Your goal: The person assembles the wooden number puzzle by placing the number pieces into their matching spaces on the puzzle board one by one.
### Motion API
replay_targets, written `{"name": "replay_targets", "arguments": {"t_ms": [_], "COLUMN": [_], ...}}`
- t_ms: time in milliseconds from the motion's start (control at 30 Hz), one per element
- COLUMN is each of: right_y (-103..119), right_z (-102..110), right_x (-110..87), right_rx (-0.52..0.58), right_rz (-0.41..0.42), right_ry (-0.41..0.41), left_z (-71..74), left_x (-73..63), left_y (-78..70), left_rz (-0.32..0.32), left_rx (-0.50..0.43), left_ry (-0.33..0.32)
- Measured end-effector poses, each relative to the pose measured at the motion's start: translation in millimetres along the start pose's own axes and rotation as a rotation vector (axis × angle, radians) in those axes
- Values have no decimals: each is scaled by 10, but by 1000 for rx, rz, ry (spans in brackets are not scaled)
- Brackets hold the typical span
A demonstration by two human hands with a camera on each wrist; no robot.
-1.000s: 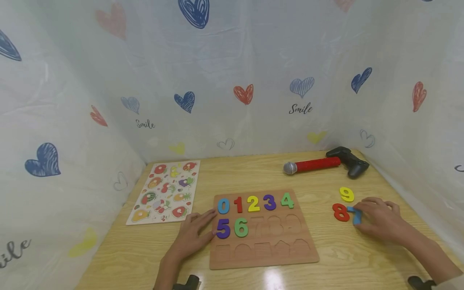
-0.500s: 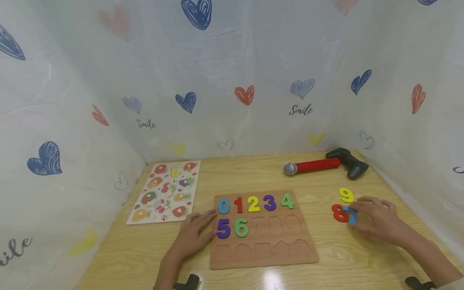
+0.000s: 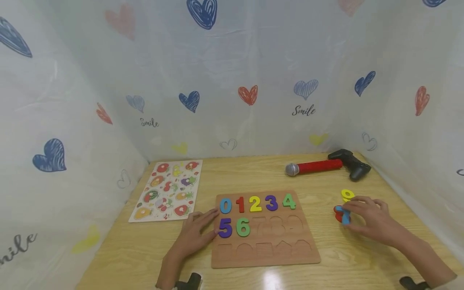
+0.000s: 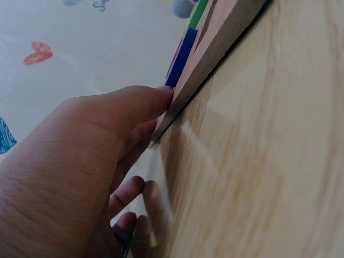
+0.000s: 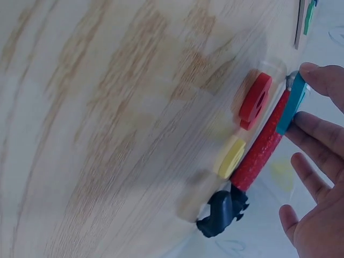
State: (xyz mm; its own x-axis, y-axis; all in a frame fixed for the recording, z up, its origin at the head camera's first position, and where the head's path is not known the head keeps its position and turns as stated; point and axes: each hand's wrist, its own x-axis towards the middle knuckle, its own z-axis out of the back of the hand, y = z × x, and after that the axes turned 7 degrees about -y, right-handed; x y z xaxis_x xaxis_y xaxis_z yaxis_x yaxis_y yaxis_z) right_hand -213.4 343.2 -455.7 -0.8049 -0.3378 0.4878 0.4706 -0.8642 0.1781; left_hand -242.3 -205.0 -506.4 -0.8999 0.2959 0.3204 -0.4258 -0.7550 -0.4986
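Note:
In the head view my right hand (image 3: 373, 220) pinches a blue number 7 (image 3: 346, 218) between thumb and fingertips. The right wrist view shows this piece (image 5: 291, 107) lifted off the table. It partly covers a red number 8 (image 3: 338, 213) from the head camera; a yellow number 9 (image 3: 347, 194) lies just behind. My left hand (image 3: 195, 234) touches the left edge of a wooden number board (image 3: 268, 257), thumb beside the purple 5 (image 3: 225, 228). Pieces 0 to 4 fill the board's top row, and a green 6 (image 3: 243, 227) sits beside the 5. Other recesses show bare wood.
Behind the numbers lie a red microphone (image 3: 315, 166) and a black game controller (image 3: 351, 163). A fruit picture board (image 3: 166, 191) rests at the table's left. Heart-printed sheeting (image 3: 217, 121) encloses the back and sides of the wooden table (image 3: 239, 173).
My right hand has moved a little left, lifting the blue 7, which now overlaps the red 8 in the head view. My left hand stays at the board's edge.

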Motion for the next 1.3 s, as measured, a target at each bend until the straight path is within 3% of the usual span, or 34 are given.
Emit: {"name": "replay_targets", "arguments": {"t_ms": [467,1300], "right_y": [106,312], "right_z": [-18,-76], "right_x": [40,116], "right_rx": [16,63], "right_rz": [4,-8], "right_ry": [30,62], "left_z": [20,10], "left_x": [11,5], "left_y": [-12,-8], "left_rz": [13,2], "left_rx": [3,-6], "left_ry": [24,2]}}
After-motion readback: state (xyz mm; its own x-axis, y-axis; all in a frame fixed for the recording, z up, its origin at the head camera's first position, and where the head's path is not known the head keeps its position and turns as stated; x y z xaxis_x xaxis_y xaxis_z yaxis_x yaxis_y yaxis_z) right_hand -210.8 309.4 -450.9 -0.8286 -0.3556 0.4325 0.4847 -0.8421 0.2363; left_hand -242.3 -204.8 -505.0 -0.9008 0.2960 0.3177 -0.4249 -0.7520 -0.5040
